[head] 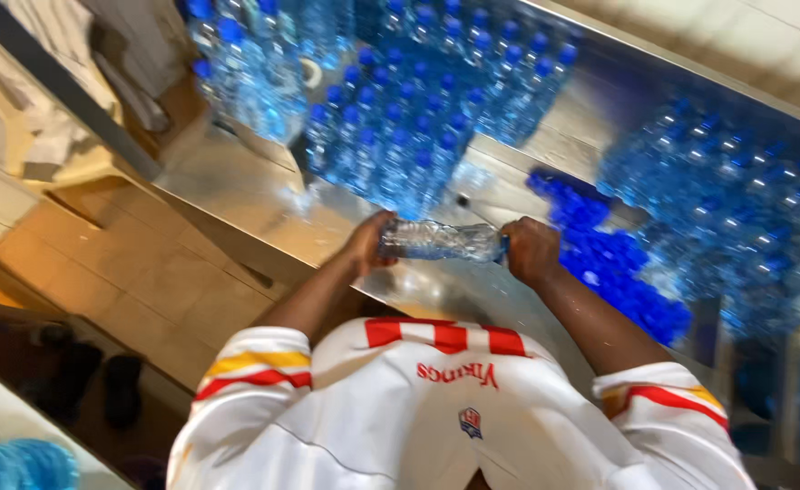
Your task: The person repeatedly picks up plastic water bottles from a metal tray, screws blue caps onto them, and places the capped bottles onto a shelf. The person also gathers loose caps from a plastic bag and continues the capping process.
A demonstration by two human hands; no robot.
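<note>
the left hand (368,243) grips the base of a clear bottle (436,240), fingers closed around it. the right hand (529,251) is closed over the bottle's neck end, where a bit of blue cap shows. the bottle lies sideways between the hands, held just above a steel table (237,186). beyond the hands stand capped bottles (400,127) in a tight group. just right of the right hand lies a heap of loose blue caps (613,263). further right stand more bottles (736,200), blurred.
</note>
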